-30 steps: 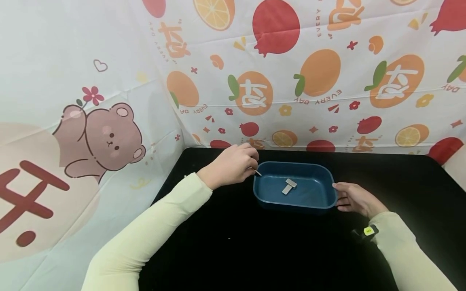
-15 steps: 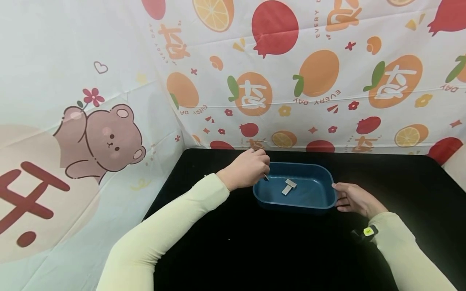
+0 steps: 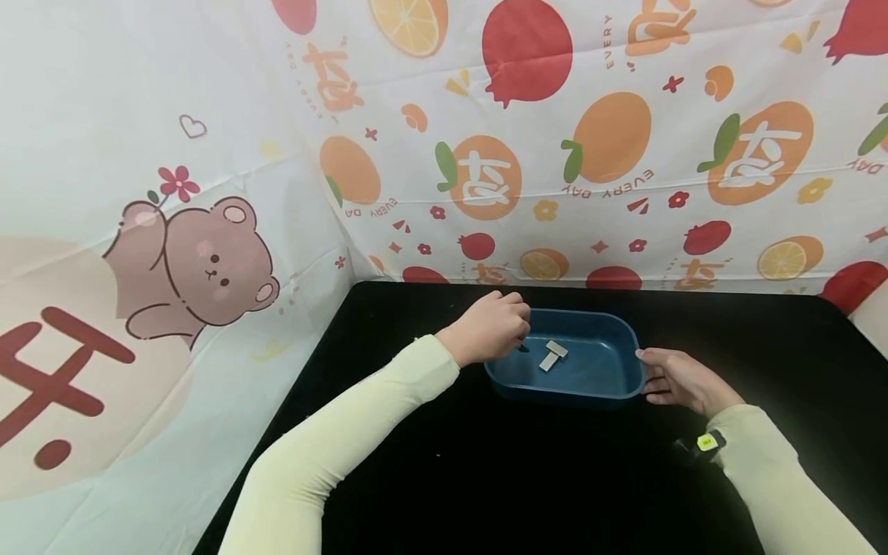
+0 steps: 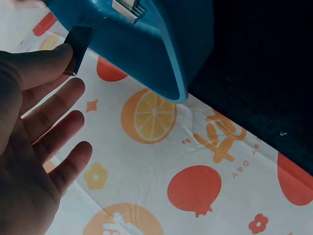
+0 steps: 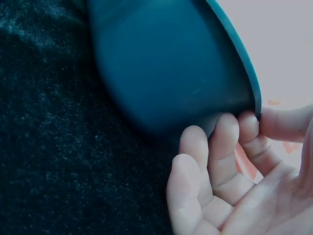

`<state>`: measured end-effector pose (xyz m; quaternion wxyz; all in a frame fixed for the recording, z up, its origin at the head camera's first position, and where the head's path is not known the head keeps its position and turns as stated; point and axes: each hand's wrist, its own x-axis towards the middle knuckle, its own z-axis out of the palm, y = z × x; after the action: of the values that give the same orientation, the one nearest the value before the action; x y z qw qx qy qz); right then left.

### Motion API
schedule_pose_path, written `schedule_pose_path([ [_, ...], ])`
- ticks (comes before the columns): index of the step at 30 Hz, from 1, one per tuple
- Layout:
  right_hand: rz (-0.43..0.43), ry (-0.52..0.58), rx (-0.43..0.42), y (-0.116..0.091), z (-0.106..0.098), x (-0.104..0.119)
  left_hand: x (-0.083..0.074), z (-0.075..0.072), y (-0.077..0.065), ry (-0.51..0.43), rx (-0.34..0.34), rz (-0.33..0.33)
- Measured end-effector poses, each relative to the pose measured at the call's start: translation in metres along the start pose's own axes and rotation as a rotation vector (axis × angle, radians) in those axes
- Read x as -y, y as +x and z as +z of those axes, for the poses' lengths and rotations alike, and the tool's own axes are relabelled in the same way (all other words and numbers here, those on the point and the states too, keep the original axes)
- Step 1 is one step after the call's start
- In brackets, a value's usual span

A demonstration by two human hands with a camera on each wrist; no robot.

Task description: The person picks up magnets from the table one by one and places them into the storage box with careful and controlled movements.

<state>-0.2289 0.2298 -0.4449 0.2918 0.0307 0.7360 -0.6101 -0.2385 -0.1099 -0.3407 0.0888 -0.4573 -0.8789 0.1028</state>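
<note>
My left hand (image 3: 491,330) is over the left end of a blue plastic tub (image 3: 569,395). Its thumb and index finger pinch a small flat metal strip (image 4: 79,44), shiny at one end and much like a strip of staples; the other fingers are spread loosely. On the tub's floor lie a few small silvery metal pieces (image 3: 548,361), one crossing another in a T shape. At the right end my right hand (image 3: 683,381) grips the tub, thumb at the rim and fingertips against the outer wall (image 5: 161,63).
The tub stands on a black cloth-covered table (image 3: 444,478). A white fruit-print sheet (image 3: 409,177) hangs behind the table, and a bear-print sheet (image 3: 90,162) closes off the left side. A tiny pale speck (image 3: 438,455) lies on the cloth.
With the metal strip pinched in it, my left hand has moved right, from the tub's left rim to over its inside. The right hand and the tub stay in place.
</note>
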Motion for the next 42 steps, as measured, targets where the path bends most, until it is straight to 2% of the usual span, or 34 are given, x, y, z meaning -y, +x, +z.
schedule_pose_path([
  [11,0.003,0.003,-0.011,-0.002,-0.002,0.0,0.005,0.008,0.011,-0.055,-0.007,-0.028],
  [17,-0.01,0.008,-0.021,0.001,-0.004,0.001,0.003,0.011,0.024,-0.058,-0.015,-0.014],
  [24,-0.016,0.018,-0.014,0.002,-0.003,-0.005,-0.008,0.017,0.038,-0.033,0.079,0.022],
  [35,-0.034,0.007,-0.036,0.002,-0.002,-0.004,-0.014,0.018,0.052,-0.004,0.08,0.051],
  [42,-0.034,0.002,-0.058,0.002,-0.001,-0.004,-0.017,0.02,0.058,0.021,0.141,0.056],
])
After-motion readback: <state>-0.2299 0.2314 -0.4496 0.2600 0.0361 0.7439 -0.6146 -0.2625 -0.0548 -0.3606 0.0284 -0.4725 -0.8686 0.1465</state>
